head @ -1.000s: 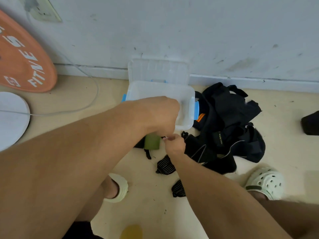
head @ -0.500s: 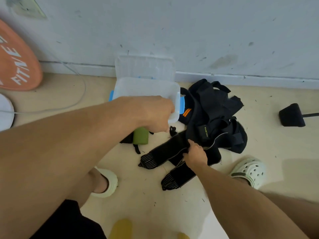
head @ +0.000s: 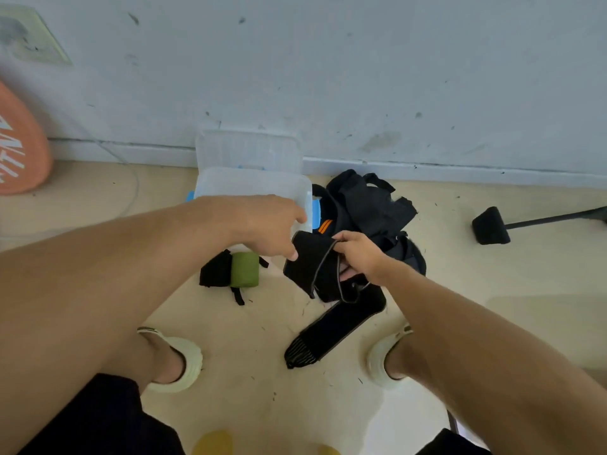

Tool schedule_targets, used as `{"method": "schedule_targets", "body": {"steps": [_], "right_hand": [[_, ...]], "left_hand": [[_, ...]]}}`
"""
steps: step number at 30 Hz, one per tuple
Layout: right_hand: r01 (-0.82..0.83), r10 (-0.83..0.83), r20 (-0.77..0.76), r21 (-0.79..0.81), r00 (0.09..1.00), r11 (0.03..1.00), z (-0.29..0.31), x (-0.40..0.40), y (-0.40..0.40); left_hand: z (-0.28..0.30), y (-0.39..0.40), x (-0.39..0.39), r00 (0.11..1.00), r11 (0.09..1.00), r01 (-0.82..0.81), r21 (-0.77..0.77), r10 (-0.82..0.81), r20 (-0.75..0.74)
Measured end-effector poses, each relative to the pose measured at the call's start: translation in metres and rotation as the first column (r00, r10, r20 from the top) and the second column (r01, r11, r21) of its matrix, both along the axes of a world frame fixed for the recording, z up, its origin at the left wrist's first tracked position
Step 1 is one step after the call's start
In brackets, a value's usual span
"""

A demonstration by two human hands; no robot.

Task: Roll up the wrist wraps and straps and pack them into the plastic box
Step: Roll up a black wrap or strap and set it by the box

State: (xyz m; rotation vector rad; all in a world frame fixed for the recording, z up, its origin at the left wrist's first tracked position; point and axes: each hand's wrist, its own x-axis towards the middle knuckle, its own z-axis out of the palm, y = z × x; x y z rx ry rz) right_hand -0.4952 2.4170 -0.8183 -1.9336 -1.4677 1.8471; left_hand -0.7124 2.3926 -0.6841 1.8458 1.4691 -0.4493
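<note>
A black wrap (head: 320,270) is being pinched by both the left hand (head: 266,229) and right hand (head: 358,254). Probably best if it's being kept taut and rolled tight from that end, so it's fitting the box (head: 253,185).

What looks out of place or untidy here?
The floor is littered with dark specks, the wall is scuffed, and black straps lie in a tangled heap beside the plastic box. No damage shows.

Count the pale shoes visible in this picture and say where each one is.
2. The left shoe is on the floor at lower centre-left, below the green roll. The right shoe is at lower centre-right, partly hidden behind the right forearm.
</note>
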Motion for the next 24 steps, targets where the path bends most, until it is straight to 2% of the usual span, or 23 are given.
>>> {"method": "schedule_targets", "body": {"steps": [3,6,10,15,17,20,22,24], "right_hand": [[-0.086,0.082,-0.156,-0.018,0.984,0.996,0.053,0.002,0.009],[-0.123,0.129,-0.230,0.039,0.965,0.992,0.091,0.003,0.010],[-0.131,0.178,-0.213,0.217,0.961,0.967,0.116,-0.003,0.002],[-0.177,0.241,-0.186,0.309,0.953,0.935,0.127,-0.010,-0.009],[-0.101,0.165,-0.154,0.360,0.974,0.928,0.120,-0.008,-0.008],[0.161,-0.126,-0.119,0.367,0.985,0.916,0.083,0.006,-0.005],[0.305,-0.311,-0.025,0.282,0.950,0.910,0.040,0.021,-0.008],[0.395,-0.409,0.075,0.156,0.909,0.905,-0.005,0.038,-0.015]], "left_hand": [[0.006,-0.008,0.000,0.997,0.996,-0.060,0.062,0.056,0.062],[0.009,-0.015,0.004,0.984,0.985,-0.121,0.127,0.101,0.150],[0.011,-0.021,0.012,0.960,0.966,-0.193,0.170,0.151,0.236],[0.007,-0.024,0.017,0.956,0.936,-0.262,0.235,0.219,0.195],[0.006,-0.023,0.018,0.957,0.935,-0.268,0.231,0.232,0.172],[0.005,-0.022,0.017,0.950,0.936,-0.290,0.201,0.256,0.178],[0.003,-0.022,0.017,0.943,0.931,-0.304,0.201,0.265,0.199],[0.001,-0.023,0.018,0.941,0.925,-0.309,0.222,0.264,0.211]]}}
